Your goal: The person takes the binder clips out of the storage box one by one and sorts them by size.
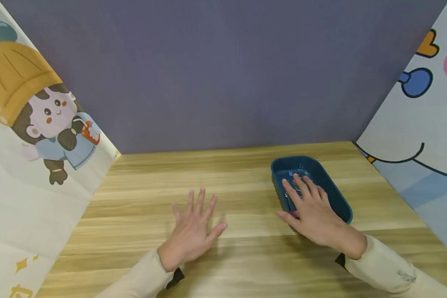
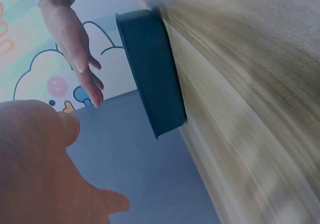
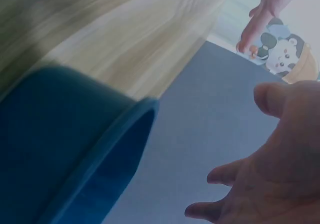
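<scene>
My left hand (image 1: 192, 234) is held palm down over the wooden table, fingers spread, with nothing in it. To its right, my right hand (image 1: 316, 217) hovers above a dark blue rectangular tray (image 1: 340, 203), its fingers spread as well and holding nothing. Small items (image 1: 288, 202) lie inside the tray, among them thin metal wire-like pieces and something pink; the hand hides part of them. In the right wrist view the tray's rim (image 3: 150, 104) stands below and apart from the fingers. The left wrist view shows the tray's outer side wall (image 2: 152, 74) resting on the tabletop.
The wood-grain table (image 1: 141, 186) ends at a grey-purple wall (image 1: 223, 82) at the back. A printed panel (image 1: 7, 174) with a cartoon child borders the left side, and another cartoon panel (image 1: 432, 136) borders the right, beyond the tray.
</scene>
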Tool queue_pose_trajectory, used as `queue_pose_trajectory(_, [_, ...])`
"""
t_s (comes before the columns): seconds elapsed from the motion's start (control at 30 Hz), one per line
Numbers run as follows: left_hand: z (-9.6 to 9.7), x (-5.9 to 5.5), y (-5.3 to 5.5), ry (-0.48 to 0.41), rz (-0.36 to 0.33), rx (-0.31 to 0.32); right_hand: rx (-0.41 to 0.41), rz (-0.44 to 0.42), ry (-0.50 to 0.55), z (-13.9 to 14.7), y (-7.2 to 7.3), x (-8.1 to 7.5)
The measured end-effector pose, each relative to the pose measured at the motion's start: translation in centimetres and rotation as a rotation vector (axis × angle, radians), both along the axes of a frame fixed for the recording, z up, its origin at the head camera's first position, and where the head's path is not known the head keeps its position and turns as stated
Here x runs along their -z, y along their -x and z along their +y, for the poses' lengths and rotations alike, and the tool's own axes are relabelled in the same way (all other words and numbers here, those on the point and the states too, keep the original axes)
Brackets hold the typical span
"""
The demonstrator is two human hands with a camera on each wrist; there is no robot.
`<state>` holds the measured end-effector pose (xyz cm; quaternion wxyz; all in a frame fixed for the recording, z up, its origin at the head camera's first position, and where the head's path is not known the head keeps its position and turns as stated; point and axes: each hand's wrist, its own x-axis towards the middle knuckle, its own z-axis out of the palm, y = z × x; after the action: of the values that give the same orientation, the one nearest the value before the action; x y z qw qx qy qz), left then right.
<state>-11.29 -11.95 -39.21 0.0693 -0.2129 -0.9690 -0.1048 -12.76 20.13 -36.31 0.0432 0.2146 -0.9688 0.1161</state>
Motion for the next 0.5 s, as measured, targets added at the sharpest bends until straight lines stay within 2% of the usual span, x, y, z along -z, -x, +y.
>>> queue_pose_trajectory(0.23, [0.6, -0.3, 0.6, 0.032, -0.007, 0.001, 0.005, 0.002, -0.001, 1.4, 0.6, -0.1])
queue_pose_trajectory(0.5, [1.5, -1.0, 1.4, 0.03, -0.012, 0.021, 0.023, -0.025, 0.003, 2.5, 1.4, -0.1])
